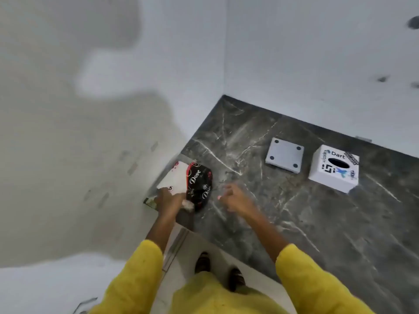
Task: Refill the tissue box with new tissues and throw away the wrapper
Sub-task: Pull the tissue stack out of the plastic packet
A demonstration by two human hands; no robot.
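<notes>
Head view. Both arms, in yellow sleeves, reach forward and down over the near left corner of the dark grey marble-patterned worktop [294, 200]. The left hand [169, 200] lies knuckles up at the worktop's left edge, its grip clamped on the near end of the black, red and white plastic tissue pack marked "Dove" [192, 182]. The right hand [235, 200] hovers just right of the pack, fingers curled inward; motion blur prevents telling whether its grip is closed or holds anything.

The tissue pack rests on the corner of the worktop, its black printed wrapper bunched on the right side and a white face showing on the left.

The white cube-shaped tissue box with an oval slot and "Dart" print [334, 168] stands well apart, far right on the worktop. Its flat white square base plate with four dark corner pads [285, 155] lies just left of it, separate.
</notes>
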